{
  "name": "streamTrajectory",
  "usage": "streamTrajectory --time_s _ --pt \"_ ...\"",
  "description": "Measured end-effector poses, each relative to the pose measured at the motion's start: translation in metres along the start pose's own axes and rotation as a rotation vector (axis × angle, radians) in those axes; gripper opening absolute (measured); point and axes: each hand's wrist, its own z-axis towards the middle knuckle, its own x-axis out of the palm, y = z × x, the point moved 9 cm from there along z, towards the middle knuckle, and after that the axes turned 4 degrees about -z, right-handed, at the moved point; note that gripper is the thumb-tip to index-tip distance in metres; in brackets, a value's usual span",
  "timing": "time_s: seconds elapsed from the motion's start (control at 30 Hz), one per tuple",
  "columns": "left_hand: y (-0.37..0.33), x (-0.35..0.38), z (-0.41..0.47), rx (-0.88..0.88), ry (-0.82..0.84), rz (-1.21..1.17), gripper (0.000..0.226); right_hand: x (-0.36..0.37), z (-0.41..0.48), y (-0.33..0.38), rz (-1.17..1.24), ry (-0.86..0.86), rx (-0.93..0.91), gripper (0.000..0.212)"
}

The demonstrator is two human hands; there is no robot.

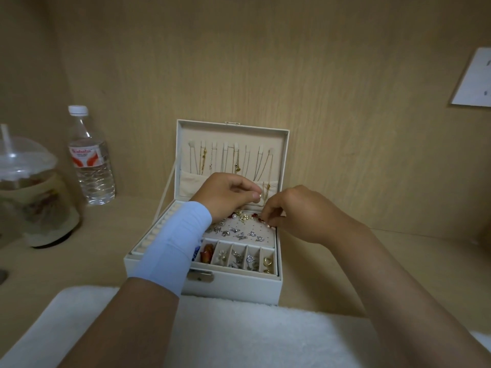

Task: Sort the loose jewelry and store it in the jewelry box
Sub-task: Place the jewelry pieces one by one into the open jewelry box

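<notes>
A pale wooden desk [332,261] with wood panels behind fills my feed. The white jewelry box [233,286] sits at its centre, just beyond a white fluffy cloth [239,335] along the near edge. Its lid [284,160] stands upright with thin necklaces [236,160] hanging inside.

The left hand [228,192], with a light blue sleeve [172,245] on the forearm, is over the far part of the tray. Its thumb and forefinger pinch a small pale bead [260,195].

The right hand [300,213] is curled, its fingertips bunched at a pearl stud [269,226] on the far right of the earring pad [265,233]. It looks like a pinch, though the piece is tiny in my view.

More studs dot the pad, and the near compartments [239,257] hold mixed pieces.

Well to the left stand a water bottle [91,166] and a domed plastic cup [32,192]. A sheet of paper [475,81] hangs far right.
</notes>
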Motion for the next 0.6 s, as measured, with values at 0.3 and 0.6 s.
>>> streamTrajectory --time_s 0.3,0.6 --pt "-0.01 0.009 -0.002 -0.03 0.034 -0.044 0.011 -0.035 -0.008 -0.019 0.557 -0.336 0.113 0.016" --pt "-0.009 0.017 -0.004 -0.117 0.113 -0.107 0.023 -0.037 -0.013 -0.025 0.941 -0.466 0.147 0.012"
